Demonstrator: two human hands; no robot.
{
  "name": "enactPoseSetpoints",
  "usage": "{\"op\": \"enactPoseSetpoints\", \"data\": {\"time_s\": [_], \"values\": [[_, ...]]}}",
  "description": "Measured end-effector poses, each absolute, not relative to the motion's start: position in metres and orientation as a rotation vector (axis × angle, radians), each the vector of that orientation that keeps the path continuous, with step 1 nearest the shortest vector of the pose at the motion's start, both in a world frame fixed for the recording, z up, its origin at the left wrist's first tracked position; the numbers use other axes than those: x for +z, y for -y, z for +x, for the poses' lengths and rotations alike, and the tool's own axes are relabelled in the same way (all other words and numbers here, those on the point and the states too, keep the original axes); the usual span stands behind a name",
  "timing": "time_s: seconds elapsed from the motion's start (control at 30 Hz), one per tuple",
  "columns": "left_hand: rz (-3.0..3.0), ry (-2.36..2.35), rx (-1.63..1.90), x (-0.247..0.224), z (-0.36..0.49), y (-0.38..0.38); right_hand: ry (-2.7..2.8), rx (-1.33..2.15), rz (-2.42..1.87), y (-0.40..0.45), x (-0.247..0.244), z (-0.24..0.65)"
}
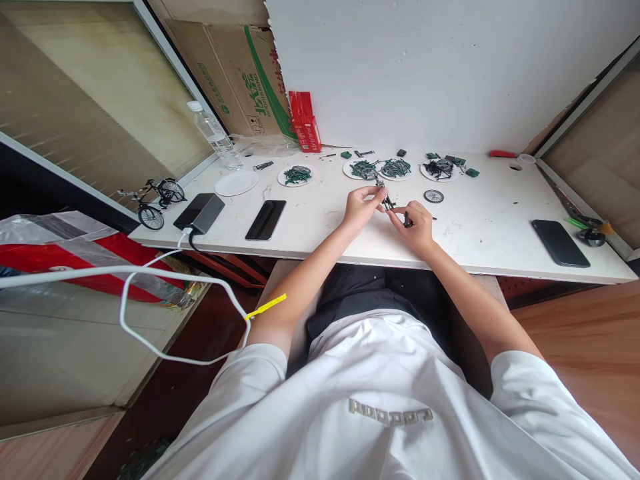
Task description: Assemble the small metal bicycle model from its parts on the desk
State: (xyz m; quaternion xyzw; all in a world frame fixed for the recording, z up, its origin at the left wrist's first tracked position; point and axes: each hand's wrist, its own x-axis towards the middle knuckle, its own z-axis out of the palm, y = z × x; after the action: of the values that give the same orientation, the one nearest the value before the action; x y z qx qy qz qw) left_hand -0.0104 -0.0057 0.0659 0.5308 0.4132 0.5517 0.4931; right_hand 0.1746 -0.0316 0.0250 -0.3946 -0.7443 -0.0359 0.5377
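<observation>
Above the front part of the white table, my left hand (364, 203) pinches a small dark model bicycle part (389, 201) between thumb and fingers. My right hand (417, 227) meets it from the other side, fingertips closed on its lower end. A short black piece (408, 219) is also tucked in the right hand's fingers; its kind is too small to tell. Just right of the hands lies a loose spoked wheel (434, 196). Behind them, white plates hold green parts (396, 168) and black parts (440, 169). An assembled model bicycle (156, 200) stands at the far left.
Left on the table are a grey box with cables (200, 213), a phone (266, 220), a white plate (237, 183) and a water bottle (216, 137). At right lie another phone (560, 243) and scissors (575, 208). A white cable (125, 313) loops by my left arm.
</observation>
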Motion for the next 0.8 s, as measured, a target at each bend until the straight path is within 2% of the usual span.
{"op": "enactPoseSetpoints", "data": {"time_s": [0.63, 0.8], "values": [[1.231, -0.991, 1.341, 0.0653, -0.0105, 0.0045, 1.737, 0.006, -1.029, 0.0293, 0.0250, 0.1732], [1.236, -0.962, 1.361, 0.0594, -0.0116, -0.0009, 1.761, 0.136, -1.043, 0.0348, 0.0298, 0.1726]]}}
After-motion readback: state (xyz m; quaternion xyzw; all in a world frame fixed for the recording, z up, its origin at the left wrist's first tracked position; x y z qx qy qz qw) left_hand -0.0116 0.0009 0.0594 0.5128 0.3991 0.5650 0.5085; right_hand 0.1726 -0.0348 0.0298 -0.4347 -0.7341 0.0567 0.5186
